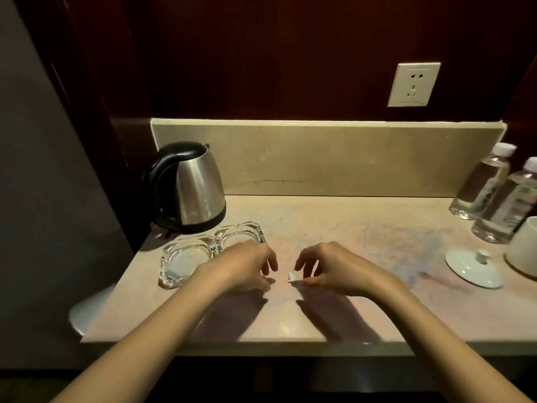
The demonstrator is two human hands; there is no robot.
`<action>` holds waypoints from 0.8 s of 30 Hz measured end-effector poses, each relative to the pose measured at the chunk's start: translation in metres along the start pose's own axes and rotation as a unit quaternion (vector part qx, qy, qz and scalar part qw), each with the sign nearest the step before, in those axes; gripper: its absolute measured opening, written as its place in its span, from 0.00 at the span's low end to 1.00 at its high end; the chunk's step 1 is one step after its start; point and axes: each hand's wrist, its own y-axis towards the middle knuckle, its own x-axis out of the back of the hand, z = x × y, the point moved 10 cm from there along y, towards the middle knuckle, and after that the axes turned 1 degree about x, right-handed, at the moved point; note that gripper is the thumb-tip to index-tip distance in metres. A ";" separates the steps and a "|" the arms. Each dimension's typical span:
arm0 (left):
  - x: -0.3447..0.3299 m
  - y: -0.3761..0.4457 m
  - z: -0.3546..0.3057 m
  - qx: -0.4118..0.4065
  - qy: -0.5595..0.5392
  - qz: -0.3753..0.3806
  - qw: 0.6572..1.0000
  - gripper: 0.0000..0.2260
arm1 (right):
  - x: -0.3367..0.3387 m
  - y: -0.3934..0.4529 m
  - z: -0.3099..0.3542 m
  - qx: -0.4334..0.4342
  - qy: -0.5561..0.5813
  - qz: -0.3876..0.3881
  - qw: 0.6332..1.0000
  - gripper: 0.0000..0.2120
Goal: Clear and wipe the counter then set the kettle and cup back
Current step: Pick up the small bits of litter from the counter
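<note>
A steel kettle (195, 190) with a black handle stands at the back left of the stone counter (334, 228). A white cup (524, 245) sits at the right edge, partly cut off, with its white lid (472, 267) lying knob-up beside it. My left hand (247, 264) hovers over the counter's middle, fingers curled downward and holding nothing I can see. My right hand (328, 267) is a little to its right and pinches a small white scrap (292, 277) at the counter surface.
Two clear glass ashtrays (186, 258) (239, 235) lie side by side in front of the kettle, the nearer one by my left hand. Two water bottles (482, 184) (511, 207) stand at the back right. A wall socket (414, 84) is above the backsplash.
</note>
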 end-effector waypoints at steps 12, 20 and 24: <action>0.028 0.007 0.064 0.112 0.077 -0.143 0.980 0.14 | -0.019 0.051 -0.010 0.056 -0.018 -0.003 0.998 0.06; 0.029 0.011 0.054 0.056 0.124 -0.156 0.978 0.09 | -0.003 0.064 -0.013 0.042 0.028 -0.049 0.998 0.01; 0.053 0.009 0.059 0.061 0.097 -0.188 0.975 0.07 | -0.005 0.075 -0.010 0.035 0.045 -0.060 0.997 0.05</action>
